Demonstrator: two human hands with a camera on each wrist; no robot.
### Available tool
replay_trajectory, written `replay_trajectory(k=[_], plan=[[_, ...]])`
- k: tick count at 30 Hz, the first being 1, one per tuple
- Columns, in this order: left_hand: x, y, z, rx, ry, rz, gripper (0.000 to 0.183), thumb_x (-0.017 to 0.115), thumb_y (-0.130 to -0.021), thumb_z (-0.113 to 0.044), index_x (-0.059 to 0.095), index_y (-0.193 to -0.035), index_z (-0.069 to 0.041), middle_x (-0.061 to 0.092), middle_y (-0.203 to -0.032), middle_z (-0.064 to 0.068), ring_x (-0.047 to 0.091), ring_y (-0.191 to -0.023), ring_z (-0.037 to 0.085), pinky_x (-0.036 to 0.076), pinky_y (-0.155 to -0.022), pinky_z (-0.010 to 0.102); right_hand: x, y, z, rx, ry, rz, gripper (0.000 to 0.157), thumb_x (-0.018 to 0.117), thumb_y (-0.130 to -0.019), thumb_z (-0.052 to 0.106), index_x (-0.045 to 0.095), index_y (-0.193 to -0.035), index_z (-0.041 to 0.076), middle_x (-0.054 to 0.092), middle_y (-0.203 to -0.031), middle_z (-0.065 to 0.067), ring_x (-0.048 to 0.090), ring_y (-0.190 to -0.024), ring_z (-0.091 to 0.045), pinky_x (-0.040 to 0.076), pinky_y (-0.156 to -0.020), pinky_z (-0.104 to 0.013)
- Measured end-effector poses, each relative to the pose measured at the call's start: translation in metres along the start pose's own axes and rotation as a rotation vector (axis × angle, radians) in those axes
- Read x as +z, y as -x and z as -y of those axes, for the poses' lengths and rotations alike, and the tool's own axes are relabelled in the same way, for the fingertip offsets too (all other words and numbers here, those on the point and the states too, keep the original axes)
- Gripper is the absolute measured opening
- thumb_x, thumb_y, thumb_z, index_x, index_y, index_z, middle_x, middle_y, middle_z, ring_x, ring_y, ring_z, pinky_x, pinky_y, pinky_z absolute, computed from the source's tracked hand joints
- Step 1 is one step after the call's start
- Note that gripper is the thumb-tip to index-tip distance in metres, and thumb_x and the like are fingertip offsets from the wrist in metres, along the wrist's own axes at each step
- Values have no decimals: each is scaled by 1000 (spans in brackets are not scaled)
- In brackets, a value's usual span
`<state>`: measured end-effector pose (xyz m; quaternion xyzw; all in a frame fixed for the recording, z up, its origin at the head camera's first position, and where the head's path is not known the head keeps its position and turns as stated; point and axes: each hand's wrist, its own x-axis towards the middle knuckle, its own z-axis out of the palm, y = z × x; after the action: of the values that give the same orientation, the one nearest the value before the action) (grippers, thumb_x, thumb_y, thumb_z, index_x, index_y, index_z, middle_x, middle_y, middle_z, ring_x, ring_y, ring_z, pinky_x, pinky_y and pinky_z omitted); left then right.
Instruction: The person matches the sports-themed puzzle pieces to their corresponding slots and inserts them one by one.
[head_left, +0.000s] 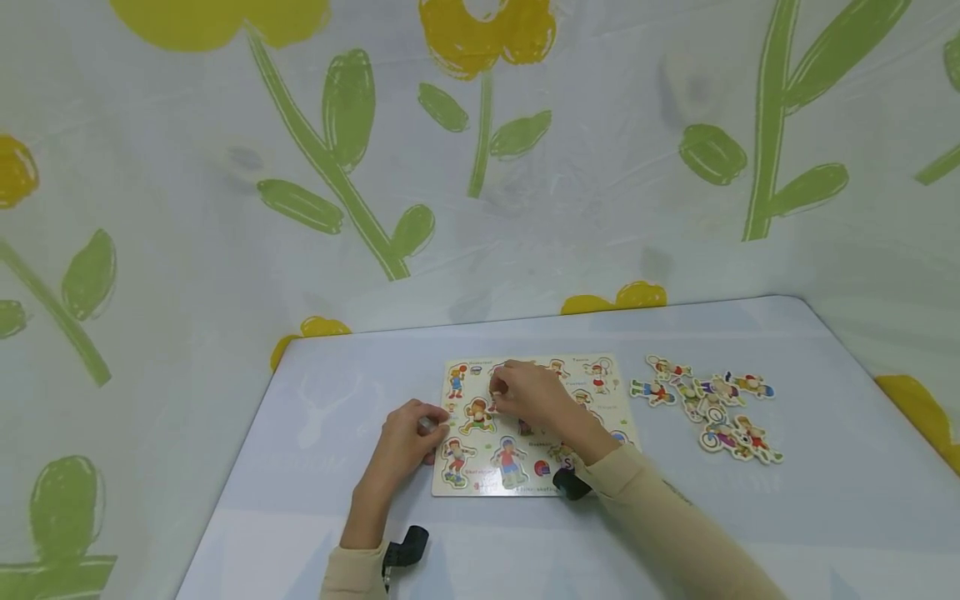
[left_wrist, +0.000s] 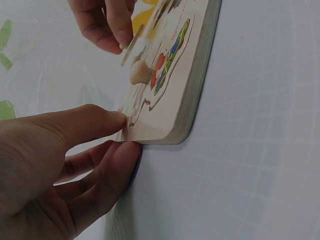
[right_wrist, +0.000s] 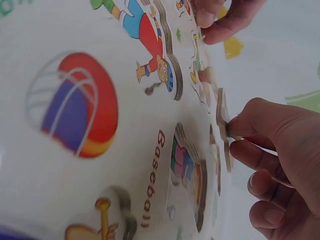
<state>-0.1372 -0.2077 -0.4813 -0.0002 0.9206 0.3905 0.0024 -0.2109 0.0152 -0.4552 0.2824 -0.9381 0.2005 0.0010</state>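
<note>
"Where's the puzzle piece (right_wrist: pixel 220 112)?"
"In the right hand (head_left: pixel 534 400), fingers pinching it just above the left half of the puzzle board (head_left: pixel 482 454)."
"And the left hand (head_left: pixel 407 435)?"
"Farther off, pinching the puzzle board's edge."

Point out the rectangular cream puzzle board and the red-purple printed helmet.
Puzzle board (head_left: pixel 482 463), head view: bare surface, lower left.
Printed helmet (right_wrist: pixel 83 103), right wrist view: its middle.
</note>
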Motion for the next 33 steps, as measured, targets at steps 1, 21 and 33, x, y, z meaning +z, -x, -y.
replay_trajectory(k=[1,21,33], plan=[[0,0,0,2,1,0,16,72,-86,-10,72,-102,-8,61,-96,5,57,-67,9,49,-47,19,1,-2,1,5,-8,5,4,70,-87,22,68,-91,20,64,-89,7,54,-75,-7,47,-69,-26],[-1,-3,-3,9,15,6,15,73,-86,-12,73,-100,-8,60,-93,5,58,-65,9,50,-46,19,30,-47,25,-33,77,-32,12,60,-94,23,69,-100,18,61,-90,5,52,-71,-7,47,-62,-23],[-1,-2,-2,1,-31,-7,14,73,-86,-14,74,-100,-10,61,-94,4,57,-67,9,49,-49,19,35,-52,37,5,81,-51,14,60,-97,25,68,-102,14,61,-91,2,53,-72,-10,47,-64,-23]])
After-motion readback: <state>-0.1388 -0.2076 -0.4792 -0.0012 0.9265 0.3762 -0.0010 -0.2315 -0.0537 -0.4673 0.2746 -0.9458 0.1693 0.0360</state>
